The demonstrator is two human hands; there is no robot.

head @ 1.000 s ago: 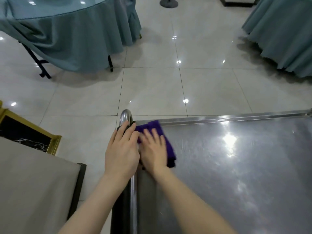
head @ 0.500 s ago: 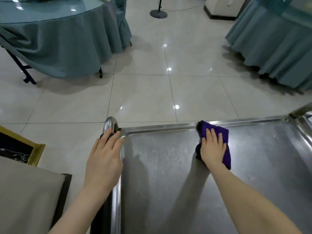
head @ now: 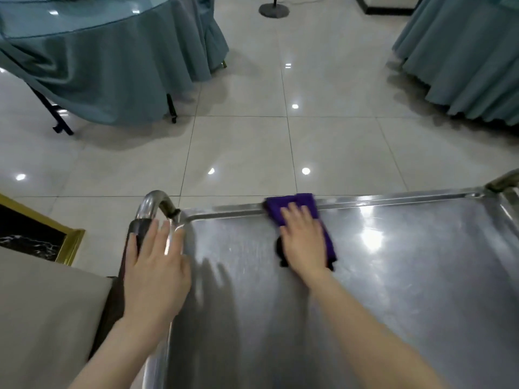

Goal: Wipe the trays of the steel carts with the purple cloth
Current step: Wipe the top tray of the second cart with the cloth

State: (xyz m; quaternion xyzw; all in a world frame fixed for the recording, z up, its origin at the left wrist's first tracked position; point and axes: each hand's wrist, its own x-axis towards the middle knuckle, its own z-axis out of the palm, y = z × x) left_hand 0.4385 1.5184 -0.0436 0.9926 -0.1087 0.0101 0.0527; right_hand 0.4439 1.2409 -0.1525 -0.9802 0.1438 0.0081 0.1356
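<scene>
Cloth (head: 295, 202), purple and folded, lay flat under the right hand (head: 303, 242) on the steel tray (head: 393, 290) of the cart. Its far edge showed beyond the fingertips and touched the tray's far rim (head: 393, 198); a strip of it also showed along the outer side of the hand. The right hand was open, with fingers straight and close together, and pressed palm-down on the cloth. The left hand (head: 157, 273) was likewise open, its fingers extended and blurred. It rested over the dark grip of the cart handle (head: 153, 204) and the tray corner just beside that grip, and held nothing. The two hands were well apart, with bare, streaked steel between them; the shadow of the left hand fell on the tray just inward of it.

The curved steel end of the handle rose just ahead of the left fingertips. Outward of the left forearm lay a beige surface (head: 42, 318) and, beyond it, a gold-framed dark panel (head: 36, 234). Ahead of both hands stretched a glossy tiled floor (head: 252, 153) with ceiling-light reflections. Far ahead of the left hand stood a desk draped in teal fabric (head: 112, 66), and far ahead of the right hand stood a second teal-draped desk (head: 463, 51). Between these, a round stand base (head: 273, 9) sat on the floor.
</scene>
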